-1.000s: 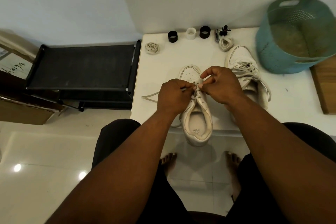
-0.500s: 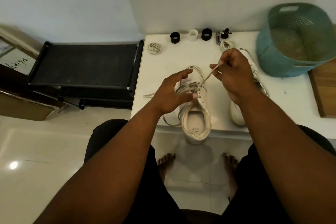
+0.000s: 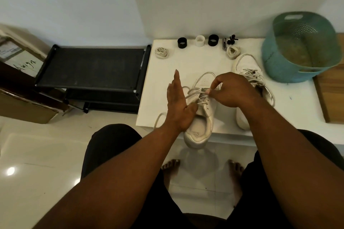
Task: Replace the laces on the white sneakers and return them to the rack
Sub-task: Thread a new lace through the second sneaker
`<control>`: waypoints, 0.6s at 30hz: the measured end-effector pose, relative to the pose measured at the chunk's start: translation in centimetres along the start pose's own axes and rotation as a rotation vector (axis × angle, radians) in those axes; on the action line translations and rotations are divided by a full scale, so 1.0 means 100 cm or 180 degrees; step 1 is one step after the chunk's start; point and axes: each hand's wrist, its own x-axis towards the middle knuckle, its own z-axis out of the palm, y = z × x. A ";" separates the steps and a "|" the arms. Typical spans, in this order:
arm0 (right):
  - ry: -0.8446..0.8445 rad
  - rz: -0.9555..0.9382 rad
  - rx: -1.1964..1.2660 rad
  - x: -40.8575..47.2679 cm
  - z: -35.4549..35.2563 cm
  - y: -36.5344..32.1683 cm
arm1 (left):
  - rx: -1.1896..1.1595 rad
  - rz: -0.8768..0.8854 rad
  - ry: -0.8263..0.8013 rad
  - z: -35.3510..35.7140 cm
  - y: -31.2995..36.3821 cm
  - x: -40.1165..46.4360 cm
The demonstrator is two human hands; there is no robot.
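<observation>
**Right now: lace being worked through the near sneaker**

Right now a person is sitting at the white table point(image 3: 186, 65) and working on the near sneaker point(image 3: 200, 122), which is lying heel toward them with its heel hanging just over the table's front edge, probably so the eyelets are facing up and close to the hands. The left hand point(image 3: 179, 106) is resting along the shoe's left side with its fingers stretched out straight and pointing away; it is gripping nothing and seems to be steadying the shoe against the pull of the lace. The right hand point(image 3: 230, 91) is curling over the tongue, its fingertips pinching the lace point(image 3: 193, 92) near the middle eyelets, apparently drawing it across or feeding it into a hole. Whether this lace is going in or coming out cannot be told. A loose end of lace is trailing off the shoe's left side toward the table's edge.

The second sneaker point(image 3: 249, 72) is lying just to the right, partly hidden behind the right wrist, with slack laces spilling over it. Two coiled laces are waiting at the back: one bundle point(image 3: 161, 52) at the far left corner, another point(image 3: 233, 51) touching the second shoe's toe. Three small rings, black, white and black point(image 3: 200, 41), are standing in a row along the wall. A teal basket point(image 3: 275, 65) is sitting on the table's right end. The black rack point(image 3: 93, 69), where the pair must go back, is standing on the floor directly left of the table.
</observation>
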 end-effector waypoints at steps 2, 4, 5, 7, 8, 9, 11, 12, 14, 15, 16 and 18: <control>-0.0040 0.0023 -0.0136 -0.001 -0.006 0.001 | -0.0122 -0.0065 0.0071 0.004 0.000 0.000; -0.0118 0.0075 -0.0241 -0.002 -0.008 0.002 | -0.0221 -0.0134 0.0089 0.006 0.001 0.000; -0.0145 0.0106 -0.0250 -0.002 -0.008 0.003 | -0.0241 -0.0141 0.0089 0.006 0.002 0.001; -0.0130 0.0144 -0.0055 -0.001 -0.003 0.004 | -0.0214 -0.0101 0.0072 0.007 0.003 0.002; -0.0147 0.0132 0.0024 -0.002 -0.001 0.003 | -0.0187 -0.0060 0.0054 0.007 0.003 0.003; -0.0206 0.0103 0.0007 -0.002 0.002 0.002 | -0.0167 -0.0039 0.0028 0.008 0.004 0.004; -0.0132 0.0045 -0.0118 0.000 0.004 0.002 | -0.0166 -0.0075 -0.0008 0.008 0.004 0.004; 0.0046 0.0022 -0.0082 0.002 0.003 0.003 | -0.0183 -0.0106 0.0000 0.008 0.004 0.003; 0.0634 0.0013 0.0497 0.004 -0.003 0.003 | -0.0203 -0.0107 0.0037 0.007 0.005 0.002; 0.0893 0.0131 0.1231 0.005 -0.008 0.003 | -0.0203 -0.0080 0.0042 0.007 0.006 0.002; 0.1056 0.0255 0.2284 0.003 -0.015 0.001 | -0.0208 -0.0068 0.0041 0.007 0.006 0.002; 0.0968 0.0381 0.3950 -0.002 -0.023 -0.003 | -0.0243 -0.0083 0.0027 0.008 0.008 0.002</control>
